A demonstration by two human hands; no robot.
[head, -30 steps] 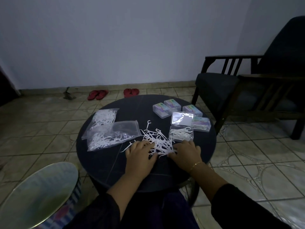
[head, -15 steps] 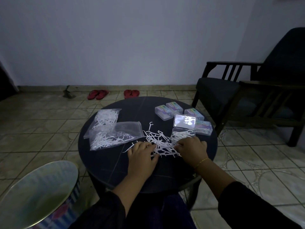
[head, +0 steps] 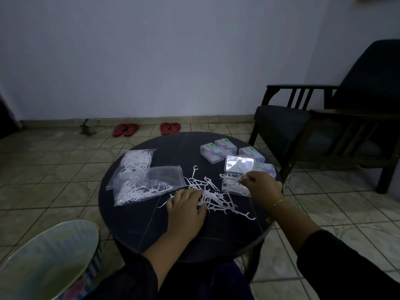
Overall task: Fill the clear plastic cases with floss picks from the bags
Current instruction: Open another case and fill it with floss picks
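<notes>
The open case point(head: 236, 184) sits just right of the loose floss picks point(head: 213, 197), directly under the right hand point(head: 260, 187), whose fingers pinch a few picks over it. The left hand point(head: 187, 210) lies flat, fingers spread, on the pile's near-left edge.

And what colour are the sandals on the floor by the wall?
Red, both pairs of sandals, seen in the head view.

Right hand point(head: 263, 187) fingertips over the open case point(head: 234, 187) (grip perhaps on picks, unclear)
</notes>
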